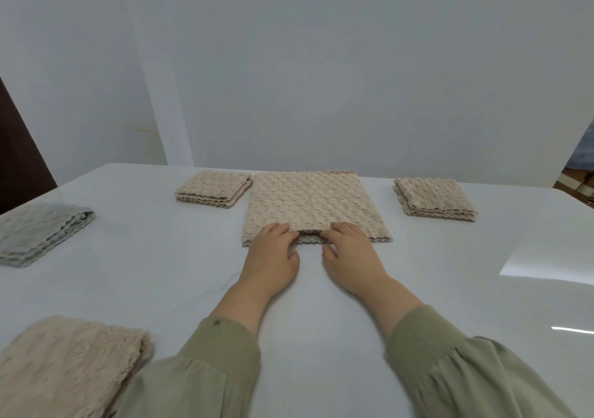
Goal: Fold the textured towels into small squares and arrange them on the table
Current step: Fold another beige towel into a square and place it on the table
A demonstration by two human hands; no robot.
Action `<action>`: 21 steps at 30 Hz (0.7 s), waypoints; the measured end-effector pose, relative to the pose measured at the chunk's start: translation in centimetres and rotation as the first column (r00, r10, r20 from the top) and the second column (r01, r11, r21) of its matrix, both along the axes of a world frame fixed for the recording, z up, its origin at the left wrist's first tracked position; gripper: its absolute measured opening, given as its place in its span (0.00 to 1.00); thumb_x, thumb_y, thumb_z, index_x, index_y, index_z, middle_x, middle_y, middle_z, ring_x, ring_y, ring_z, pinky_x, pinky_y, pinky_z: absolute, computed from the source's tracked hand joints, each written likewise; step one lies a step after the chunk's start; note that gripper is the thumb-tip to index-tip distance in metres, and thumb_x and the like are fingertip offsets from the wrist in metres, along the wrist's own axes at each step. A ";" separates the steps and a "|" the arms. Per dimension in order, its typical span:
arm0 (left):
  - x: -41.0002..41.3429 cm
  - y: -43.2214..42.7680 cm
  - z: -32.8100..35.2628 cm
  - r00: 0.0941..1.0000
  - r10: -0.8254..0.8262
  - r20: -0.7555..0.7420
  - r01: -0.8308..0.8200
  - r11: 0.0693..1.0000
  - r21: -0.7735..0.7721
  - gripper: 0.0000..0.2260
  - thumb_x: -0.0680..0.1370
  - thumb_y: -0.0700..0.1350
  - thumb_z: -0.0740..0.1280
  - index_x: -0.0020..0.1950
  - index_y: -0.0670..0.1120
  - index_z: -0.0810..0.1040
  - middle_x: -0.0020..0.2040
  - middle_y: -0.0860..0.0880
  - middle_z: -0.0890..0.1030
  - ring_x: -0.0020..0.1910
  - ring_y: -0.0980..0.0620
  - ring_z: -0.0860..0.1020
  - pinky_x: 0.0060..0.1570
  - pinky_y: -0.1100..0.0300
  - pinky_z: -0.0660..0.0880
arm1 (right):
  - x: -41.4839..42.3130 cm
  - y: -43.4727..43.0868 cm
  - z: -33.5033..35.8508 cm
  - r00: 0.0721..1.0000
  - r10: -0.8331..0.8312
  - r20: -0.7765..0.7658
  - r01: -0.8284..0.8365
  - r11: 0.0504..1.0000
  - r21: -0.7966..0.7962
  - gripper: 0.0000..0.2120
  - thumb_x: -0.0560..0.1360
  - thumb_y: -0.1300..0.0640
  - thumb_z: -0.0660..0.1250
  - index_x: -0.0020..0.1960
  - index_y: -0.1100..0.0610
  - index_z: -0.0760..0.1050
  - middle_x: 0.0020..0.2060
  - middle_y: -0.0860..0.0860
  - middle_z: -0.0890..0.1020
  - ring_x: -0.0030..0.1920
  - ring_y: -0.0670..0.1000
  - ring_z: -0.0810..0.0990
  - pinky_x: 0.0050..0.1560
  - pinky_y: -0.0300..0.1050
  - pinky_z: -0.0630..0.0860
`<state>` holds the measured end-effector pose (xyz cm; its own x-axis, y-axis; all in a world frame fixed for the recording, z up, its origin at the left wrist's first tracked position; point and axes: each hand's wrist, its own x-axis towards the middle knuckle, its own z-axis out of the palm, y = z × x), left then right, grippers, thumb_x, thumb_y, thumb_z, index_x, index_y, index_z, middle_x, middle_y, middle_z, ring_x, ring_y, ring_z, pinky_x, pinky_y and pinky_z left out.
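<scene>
A beige textured towel (308,202), folded once into a wide rectangle, lies flat in the middle of the white table (321,305). My left hand (273,257) and my right hand (350,253) rest side by side at its near edge, fingers pinching the top layer there. A small folded beige square (213,189) lies left of this towel and another folded beige square (435,199) lies to its right. A folded grey towel (38,231) sits at the far left. A beige towel (64,366) lies in a loose fold at the near left corner.
A white wall (321,64) rises just behind the table's far edge. A dark brown panel (19,154) stands at the far left. Part of another person (581,160) shows at the right edge, beyond the table.
</scene>
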<state>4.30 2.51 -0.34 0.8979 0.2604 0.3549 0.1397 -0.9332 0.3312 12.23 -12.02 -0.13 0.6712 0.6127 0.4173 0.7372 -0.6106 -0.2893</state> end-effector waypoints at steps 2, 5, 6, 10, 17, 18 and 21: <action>0.1 0.0 0.0 1.000 0.010 -0.028 -0.009 1.000 0.025 0.20 0.77 0.44 0.61 0.70 0.45 0.70 0.73 0.47 0.66 0.72 0.47 0.59 0.71 0.58 0.54 | 0.1 0.0 -0.1 1.000 -0.018 -0.007 0.018 1.000 -0.018 0.15 0.76 0.60 0.60 0.61 0.62 0.75 0.63 0.59 0.74 0.66 0.59 0.68 0.68 0.51 0.60; 0.2 0.0 -0.1 0.995 0.063 -0.075 -0.061 0.998 0.035 0.22 0.78 0.46 0.60 0.72 0.46 0.66 0.75 0.49 0.62 0.75 0.48 0.54 0.73 0.53 0.53 | 0.5 0.0 -0.3 0.993 -0.118 -0.011 0.117 0.992 -0.053 0.18 0.77 0.57 0.58 0.66 0.60 0.70 0.72 0.57 0.64 0.72 0.57 0.61 0.72 0.53 0.55; 0.2 0.1 -0.1 0.992 0.092 -0.086 -0.090 0.996 0.029 0.23 0.78 0.47 0.59 0.73 0.46 0.64 0.75 0.50 0.60 0.75 0.48 0.52 0.73 0.51 0.52 | 0.7 -0.1 -0.3 0.987 -0.158 -0.012 0.157 0.985 -0.071 0.19 0.77 0.56 0.57 0.67 0.59 0.69 0.74 0.56 0.62 0.73 0.56 0.58 0.72 0.54 0.53; 0.2 0.2 -0.1 0.988 0.142 -0.063 -0.144 0.989 -0.023 0.24 0.78 0.47 0.59 0.74 0.45 0.61 0.75 0.50 0.60 0.76 0.49 0.51 0.73 0.48 0.51 | 0.9 -0.2 -0.4 0.981 -0.191 -0.037 0.189 0.980 -0.066 0.19 0.78 0.54 0.56 0.68 0.58 0.68 0.73 0.54 0.63 0.73 0.55 0.57 0.73 0.56 0.50; 0.1 0.0 0.2 0.991 0.068 -0.112 -0.071 0.997 -0.025 0.26 0.78 0.49 0.59 0.76 0.50 0.58 0.77 0.52 0.55 0.76 0.50 0.48 0.73 0.46 0.48 | 0.6 -0.1 -0.3 0.998 -0.050 -0.043 0.043 0.990 -0.138 0.21 0.80 0.49 0.55 0.71 0.51 0.66 0.75 0.52 0.59 0.75 0.55 0.51 0.73 0.57 0.42; 0.0 -0.1 0.2 0.989 0.043 -0.140 -0.045 0.999 -0.010 0.26 0.78 0.50 0.59 0.76 0.51 0.58 0.77 0.53 0.53 0.76 0.50 0.46 0.73 0.44 0.46 | 0.6 -0.1 -0.3 0.999 -0.033 -0.043 0.026 0.987 -0.157 0.21 0.80 0.48 0.54 0.72 0.50 0.64 0.76 0.51 0.57 0.76 0.55 0.50 0.73 0.57 0.42; 0.0 -0.1 0.2 0.983 0.018 -0.182 -0.016 1.000 0.013 0.25 0.79 0.52 0.59 0.75 0.51 0.59 0.78 0.53 0.51 0.76 0.51 0.43 0.72 0.42 0.43 | 0.5 -0.1 -0.2 0.999 -0.027 -0.048 0.016 0.977 -0.210 0.21 0.81 0.47 0.52 0.72 0.50 0.64 0.77 0.51 0.54 0.76 0.55 0.47 0.73 0.58 0.39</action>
